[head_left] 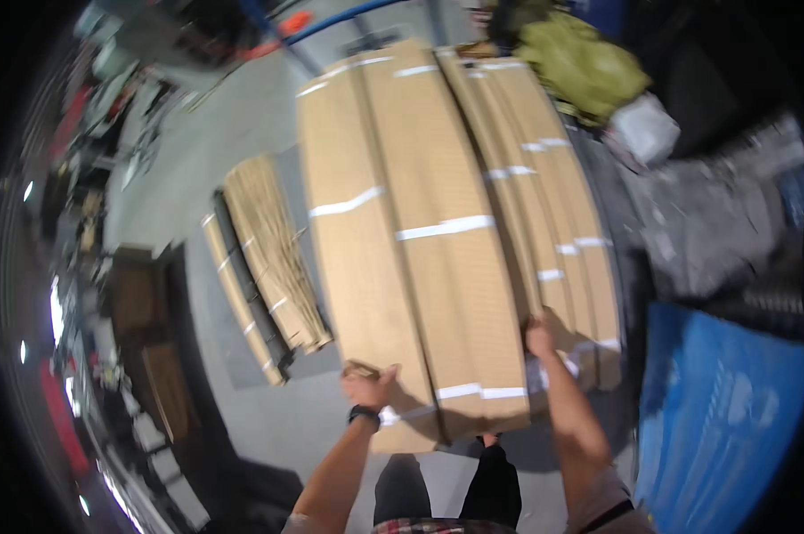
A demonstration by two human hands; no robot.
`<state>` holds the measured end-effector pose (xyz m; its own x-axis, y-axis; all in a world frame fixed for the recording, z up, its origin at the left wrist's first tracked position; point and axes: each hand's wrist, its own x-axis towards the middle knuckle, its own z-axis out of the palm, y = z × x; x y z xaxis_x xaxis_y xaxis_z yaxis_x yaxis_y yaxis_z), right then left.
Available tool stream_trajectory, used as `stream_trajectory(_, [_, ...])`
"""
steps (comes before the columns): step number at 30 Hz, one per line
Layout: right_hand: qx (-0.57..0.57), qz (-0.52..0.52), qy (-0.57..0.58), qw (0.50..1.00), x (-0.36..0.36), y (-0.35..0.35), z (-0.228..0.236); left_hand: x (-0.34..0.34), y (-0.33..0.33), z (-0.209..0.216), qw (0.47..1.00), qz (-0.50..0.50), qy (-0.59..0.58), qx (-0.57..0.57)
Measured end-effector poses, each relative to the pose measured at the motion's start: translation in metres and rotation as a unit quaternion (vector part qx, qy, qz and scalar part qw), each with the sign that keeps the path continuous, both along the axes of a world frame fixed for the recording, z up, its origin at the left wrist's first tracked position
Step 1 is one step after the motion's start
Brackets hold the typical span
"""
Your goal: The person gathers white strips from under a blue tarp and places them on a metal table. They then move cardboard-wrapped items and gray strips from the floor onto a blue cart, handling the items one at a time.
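Observation:
Two long, flat stacks of tan cardboard, banded with white strips, lie side by side in front of me. My left hand (pixel 372 386), with a dark band on its wrist, grips the near left edge of the left cardboard stack (pixel 357 267), thumb on top. A small brown piece (pixel 362 367) shows by its fingers; what it is I cannot make out. At the right edge of the middle cardboard stack (pixel 451 294), my right hand (pixel 538 338) is closed, its fingertips partly hidden in the gap. Beyond that gap lie narrower banded cardboard strips (pixel 553 205).
To the left, a bundle of thin tan strips (pixel 264 240) lies on the floor beside a black roll (pixel 242 276). A blue sheet (pixel 722 409) is at the lower right. Grey plastic wrapping (pixel 705 205) and a yellow-green bag (pixel 580 67) lie farther right.

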<state>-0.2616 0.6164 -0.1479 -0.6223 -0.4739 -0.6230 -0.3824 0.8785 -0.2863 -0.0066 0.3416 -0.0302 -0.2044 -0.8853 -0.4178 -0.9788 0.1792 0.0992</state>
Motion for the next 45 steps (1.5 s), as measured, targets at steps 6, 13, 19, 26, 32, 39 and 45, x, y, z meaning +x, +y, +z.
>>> stream_trajectory(6, [-0.18, -0.326, 0.137, 0.918, -0.01, 0.003, 0.048, -0.032, 0.019, 0.006, 0.998, 0.033, -0.038, 0.037])
stream_trajectory(13, [-0.354, -0.225, 0.288, 0.861, 0.121, -0.15, 0.194, -0.039, 0.013, 0.037, 0.988, -0.004, -0.015, 0.153])
stream_trajectory(19, [-0.359, -0.038, 0.162, 0.919, 0.289, -0.331, 0.193, 0.121, -0.097, -0.015, 0.821, -0.134, 0.469, 0.297])
stream_trajectory(26, [-0.119, -0.079, -0.228, 0.963, 0.432, -0.498, -0.049, 0.453, -0.32, -0.168, 0.97, 0.092, 0.028, 0.225])
stream_trajectory(32, [-0.069, -0.023, -0.176, 0.982, 0.444, -0.595, -0.207, 0.501, -0.434, -0.246, 0.947, 0.198, 0.091, 0.237])
stream_trajectory(39, [-0.096, -0.041, -0.266, 0.958, 0.475, -0.659, -0.264, 0.485, -0.503, -0.381, 0.939, 0.233, 0.207, 0.145])
stream_trajectory(45, [-0.082, -0.098, -0.425, 0.896, 0.51, -0.646, -0.274, 0.454, -0.492, -0.416, 0.868, 0.315, 0.283, 0.258])
